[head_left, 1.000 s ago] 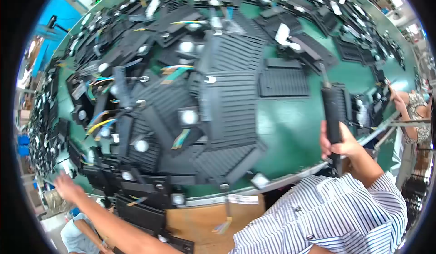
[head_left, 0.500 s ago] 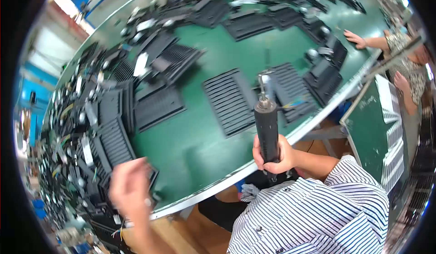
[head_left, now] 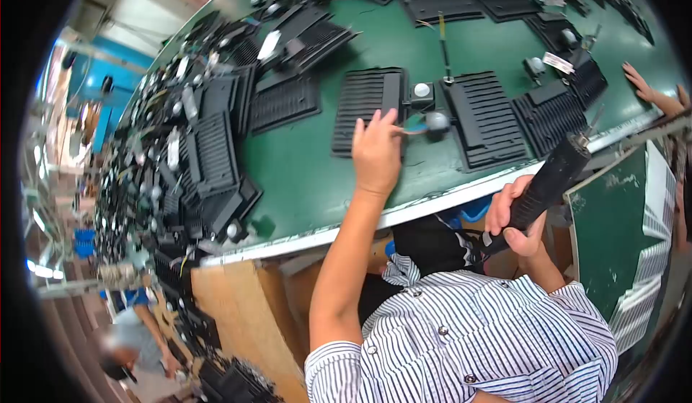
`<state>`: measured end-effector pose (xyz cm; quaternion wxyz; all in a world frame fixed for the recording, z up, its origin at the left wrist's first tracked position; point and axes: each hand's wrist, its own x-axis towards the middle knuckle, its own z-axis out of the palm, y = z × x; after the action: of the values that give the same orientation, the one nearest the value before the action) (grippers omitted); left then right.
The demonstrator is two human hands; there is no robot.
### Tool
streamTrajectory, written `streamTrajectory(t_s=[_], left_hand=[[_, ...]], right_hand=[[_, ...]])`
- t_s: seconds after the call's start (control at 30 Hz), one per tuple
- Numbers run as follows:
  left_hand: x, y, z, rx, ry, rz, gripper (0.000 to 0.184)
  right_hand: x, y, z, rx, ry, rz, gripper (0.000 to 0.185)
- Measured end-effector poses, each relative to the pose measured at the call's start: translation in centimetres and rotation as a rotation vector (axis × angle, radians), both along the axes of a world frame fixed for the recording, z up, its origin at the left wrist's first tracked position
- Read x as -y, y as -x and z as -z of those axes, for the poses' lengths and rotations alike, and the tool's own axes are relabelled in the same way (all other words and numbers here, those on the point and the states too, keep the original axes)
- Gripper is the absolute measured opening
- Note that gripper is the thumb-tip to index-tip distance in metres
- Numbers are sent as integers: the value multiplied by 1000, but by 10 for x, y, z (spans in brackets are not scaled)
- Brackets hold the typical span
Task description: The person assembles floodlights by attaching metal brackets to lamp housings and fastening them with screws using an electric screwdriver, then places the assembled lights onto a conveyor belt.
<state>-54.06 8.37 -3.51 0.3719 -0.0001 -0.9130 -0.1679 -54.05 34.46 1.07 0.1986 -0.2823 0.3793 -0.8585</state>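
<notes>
My left hand (head_left: 378, 154) lies over the near end of a black finned housing (head_left: 355, 118), its fingers apart and touching the housing. Thin wires run beside the fingertips to a small black part with a rounded grey dome (head_left: 437, 121). In my right hand (head_left: 516, 219) is a black cylindrical electric screwdriver (head_left: 551, 179), its tip tilted up and to the right beyond the table's front edge. A second finned housing (head_left: 494, 122) lies to the right of the first. Between them stands a small black part with a white round face (head_left: 422, 94).
Piles of similar black housings (head_left: 216, 151) cover the green table's (head_left: 288, 194) left side, with more along the back. Another person's hand (head_left: 637, 81) rests at the right edge. A cardboard box (head_left: 234, 309) stands below the front left, and another person is at lower left.
My left hand has moved from the piled housings at the left to the middle housing. My right hand has swung the screwdriver rightward, away from above the housings. The camera view has also shifted.
</notes>
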Motion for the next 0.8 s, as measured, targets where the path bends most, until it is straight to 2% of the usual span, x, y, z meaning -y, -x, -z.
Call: streamTrajectory(t_s=[0.03,0.07,0.1,0.13,0.2,0.23,0.27,0.3,0.37,0.43,0.5,0.57,0.6,0.63,0.67,0.7,0.73,0.77,0.8], left_hand=[[13,-13,-12,-52,-25,-72,15],[24,-38,-31,-6,-343,-177,12],[32,-63,-60,14,-513,-252,34],[50,-88,-70,-135,-761,-205,47],[85,-157,-89,-135,-672,-386,58],[86,-190,-102,-182,-513,-410,58],[84,-229,-112,-288,-914,-415,52],[77,-261,-127,-436,-897,-419,44],[65,-329,-154,-476,-717,-585,38],[62,-388,-172,-517,-621,-514,39],[63,-425,-171,-565,-441,-708,41],[59,-441,-164,-520,-313,-1041,42],[59,-443,-154,-502,-232,-1080,43],[57,-437,-148,-397,-171,-1290,46],[55,-426,-138,-222,37,-1382,47],[51,-410,-128,-140,52,-1463,42],[53,-405,-107,-43,-41,-1512,35],[65,-404,-81,133,222,-1416,28],[68,-384,-69,320,120,-1515,22]], right_hand=[[2,0,-1,-9,8,-22,51],[4,-2,-2,-14,15,-40,51],[6,-4,-2,-18,10,-58,51],[9,-5,-3,-24,5,-78,51],[20,-7,1,-51,-13,-131,51],[24,-10,0,-41,-19,-151,52],[27,-13,1,-71,-23,-161,52],[32,-15,4,-97,-22,-177,52],[43,-21,8,-100,-33,-210,52],[56,-30,5,-94,-76,-218,53],[69,-34,4,-104,-102,-259,54],[79,-35,6,-107,-111,-303,54],[84,-35,5,-114,-119,-325,54],[91,-36,3,-122,-125,-343,54],[97,-38,2,-120,-126,-351,54],[100,-41,1,-116,-135,-362,54],[105,-43,0,-115,-137,-371,54],[112,-44,0,-120,-131,-381,55],[115,-47,0,-121,-131,-394,55]])
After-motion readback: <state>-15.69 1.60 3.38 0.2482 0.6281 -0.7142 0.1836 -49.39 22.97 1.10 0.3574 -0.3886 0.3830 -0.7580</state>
